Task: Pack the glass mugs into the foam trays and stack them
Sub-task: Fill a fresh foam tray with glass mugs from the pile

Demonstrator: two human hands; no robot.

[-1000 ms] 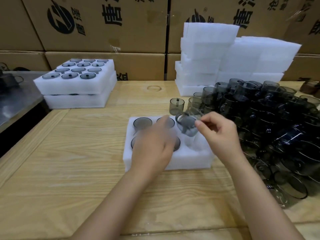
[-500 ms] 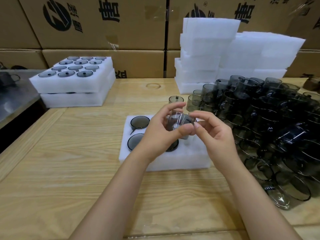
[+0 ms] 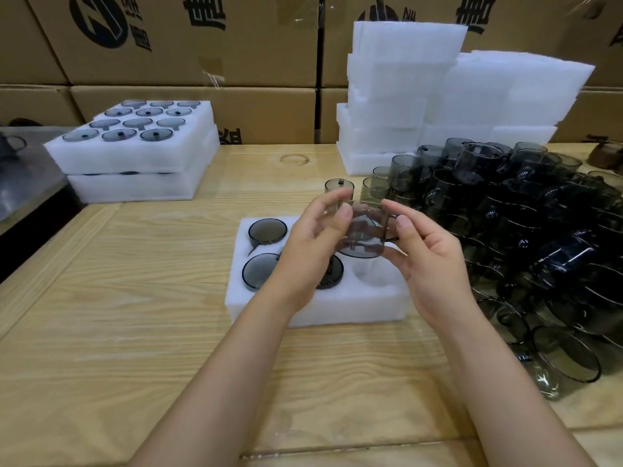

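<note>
Head view: filled trays (image 3: 135, 153) stacked far left. Left hand (image 3: 312, 241) and right hand (image 3: 428, 261) pinched smoky mug (image 3: 365, 235) between fingertips above near tray (image 3: 320, 308). Mug pile (image 3: 526, 230) right. Boxes (image 3: 188, 38) bore black logo, Chinese characters unreadable.

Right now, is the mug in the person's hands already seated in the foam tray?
No, the mug is held above the foam tray by both hands.

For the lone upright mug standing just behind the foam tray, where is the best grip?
Probably by the rim or upper wall of the lone mug, reaching down from above. It stands upright, mouth up, apart from the mug pile, so its top is unobstructed; its handle side isn't clear.
</note>
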